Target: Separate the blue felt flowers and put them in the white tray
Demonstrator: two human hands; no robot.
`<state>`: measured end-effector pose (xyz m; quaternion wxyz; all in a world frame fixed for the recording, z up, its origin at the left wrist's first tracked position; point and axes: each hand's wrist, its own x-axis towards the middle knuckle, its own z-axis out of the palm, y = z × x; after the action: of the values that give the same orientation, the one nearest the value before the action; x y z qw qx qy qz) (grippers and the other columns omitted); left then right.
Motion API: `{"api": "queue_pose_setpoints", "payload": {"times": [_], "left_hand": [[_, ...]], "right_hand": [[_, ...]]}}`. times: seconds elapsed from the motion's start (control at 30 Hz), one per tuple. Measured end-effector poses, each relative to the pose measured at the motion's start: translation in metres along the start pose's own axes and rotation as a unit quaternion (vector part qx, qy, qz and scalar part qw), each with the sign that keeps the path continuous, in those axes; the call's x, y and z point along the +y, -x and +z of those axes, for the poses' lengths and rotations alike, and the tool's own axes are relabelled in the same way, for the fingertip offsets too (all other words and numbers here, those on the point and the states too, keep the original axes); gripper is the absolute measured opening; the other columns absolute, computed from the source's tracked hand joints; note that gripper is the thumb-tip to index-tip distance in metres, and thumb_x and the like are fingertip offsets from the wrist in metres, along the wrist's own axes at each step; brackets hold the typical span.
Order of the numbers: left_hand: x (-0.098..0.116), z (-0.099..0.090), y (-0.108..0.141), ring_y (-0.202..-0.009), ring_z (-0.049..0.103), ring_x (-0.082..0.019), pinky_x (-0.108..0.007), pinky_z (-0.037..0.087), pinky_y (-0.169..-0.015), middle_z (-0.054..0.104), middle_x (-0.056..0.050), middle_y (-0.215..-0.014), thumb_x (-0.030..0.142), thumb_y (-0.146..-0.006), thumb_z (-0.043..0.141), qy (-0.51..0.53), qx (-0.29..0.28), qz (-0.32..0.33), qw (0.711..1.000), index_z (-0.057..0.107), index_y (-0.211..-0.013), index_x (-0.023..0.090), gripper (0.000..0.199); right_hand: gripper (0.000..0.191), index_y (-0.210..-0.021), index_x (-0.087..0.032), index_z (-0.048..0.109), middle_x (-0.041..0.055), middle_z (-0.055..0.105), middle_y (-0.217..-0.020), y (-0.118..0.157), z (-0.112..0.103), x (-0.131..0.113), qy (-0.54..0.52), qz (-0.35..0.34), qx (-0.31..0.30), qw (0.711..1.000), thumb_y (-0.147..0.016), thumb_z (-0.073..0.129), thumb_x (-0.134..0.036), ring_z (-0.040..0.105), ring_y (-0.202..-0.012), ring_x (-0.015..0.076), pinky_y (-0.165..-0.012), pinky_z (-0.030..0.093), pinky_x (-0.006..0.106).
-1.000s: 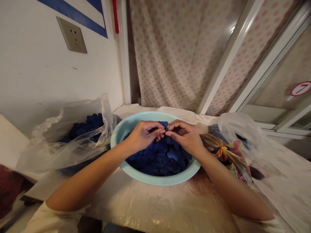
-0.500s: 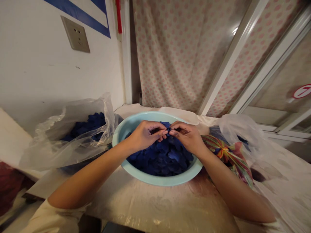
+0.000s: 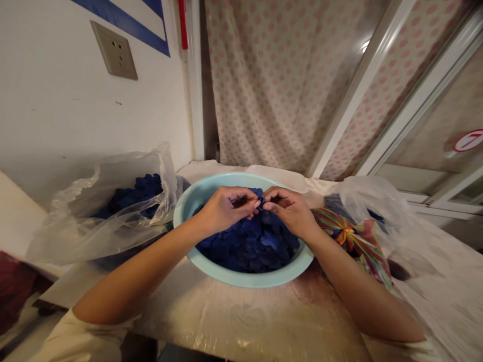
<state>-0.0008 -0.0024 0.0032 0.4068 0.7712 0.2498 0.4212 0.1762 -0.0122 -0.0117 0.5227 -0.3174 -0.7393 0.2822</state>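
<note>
Your left hand (image 3: 226, 208) and your right hand (image 3: 289, 212) are both over the bowl (image 3: 241, 278), at the top of the pile of blue pieces (image 3: 249, 246). The bowl is light blue and sits in the lower middle of the frame, on the surface (image 3: 245, 322). Both hands are curled almost shut, and the fingertips (image 3: 256, 203) of the two hands nearly meet. They seem to have a small blue piece between them, but your fingers hide it, so I cannot tell for sure.

Work low over the bowl, with your fingers close together. That way, a piece that slips falls back on the pile and not on the surface.

To the left of the bowl, a clear bag (image 3: 101, 236) lies open, with more blue pieces (image 3: 136, 193) inside. Its edge is just beside the rim. To the right is a bright striped cloth (image 3: 352, 241), and past it is a second clear bag (image 3: 372, 201) with something blue in it. The cloth lies close to your right arm, so take care not to snag it. Nothing sits between your hands and the pile.
</note>
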Motion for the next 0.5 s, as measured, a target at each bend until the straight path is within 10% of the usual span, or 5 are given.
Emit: {"api": "queue_pose_setpoints", "payload": {"times": [0.5], "left_hand": [[0.0013,-0.0006,-0.0001,-0.051,0.057,-0.007,-0.017,0.049,-0.052,0.062,0.001,-0.057,0.026,-0.073,0.062,0.032,0.009,-0.018,0.999,0.062,-0.07,0.013,0.014]], "right_hand": [[0.027,-0.071,-0.018,0.058,0.0,0.056,-0.067,0.001,-0.0014,-0.0006,-0.003,0.019,0.005,1.0,-0.075,0.062,-0.045,0.054,-0.064,0.0127,-0.059,0.045,0.025]]}}
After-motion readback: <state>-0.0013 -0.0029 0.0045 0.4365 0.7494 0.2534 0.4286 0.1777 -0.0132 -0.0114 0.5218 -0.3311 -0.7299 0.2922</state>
